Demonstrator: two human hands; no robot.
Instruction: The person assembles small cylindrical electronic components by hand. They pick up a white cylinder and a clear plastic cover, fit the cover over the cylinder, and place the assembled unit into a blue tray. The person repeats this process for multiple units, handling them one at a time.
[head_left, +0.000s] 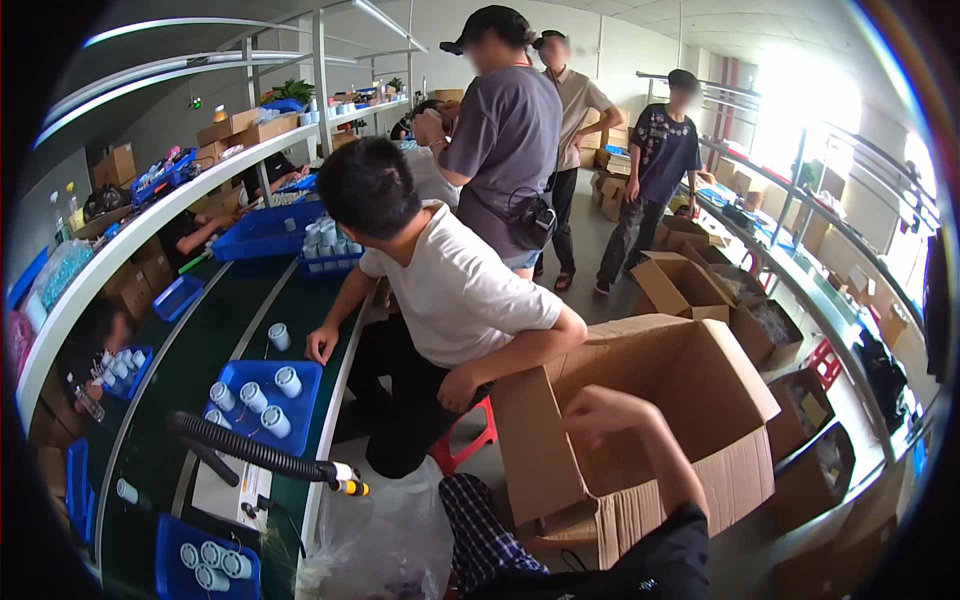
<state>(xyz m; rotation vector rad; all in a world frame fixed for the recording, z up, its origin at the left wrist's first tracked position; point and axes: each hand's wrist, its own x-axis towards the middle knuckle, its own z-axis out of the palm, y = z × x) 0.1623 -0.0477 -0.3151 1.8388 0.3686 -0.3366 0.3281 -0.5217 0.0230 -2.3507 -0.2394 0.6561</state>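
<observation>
My right hand (606,412) is raised above the open cardboard box (690,385), its fingers curled down and in. Nothing shows between them, and the hand looks apart from the cardboard. The box stands tilted to my right with its flaps spread. My left hand is out of the picture. To my left, a blue tray (300,392) with several white cylindrical parts lies on the green conveyor belt (150,425). A second blue tray (180,560) nearer me holds several more such parts. A black corrugated hose (260,452) arches over the belt's near side.
A seated co-worker in a white shirt (470,285) is close ahead, one hand by the belt. A red stool (470,435) and clear plastic sheeting (385,530) are between belt and box. Several people stand beyond. More cardboard boxes (680,285) line the right-hand bench (800,265).
</observation>
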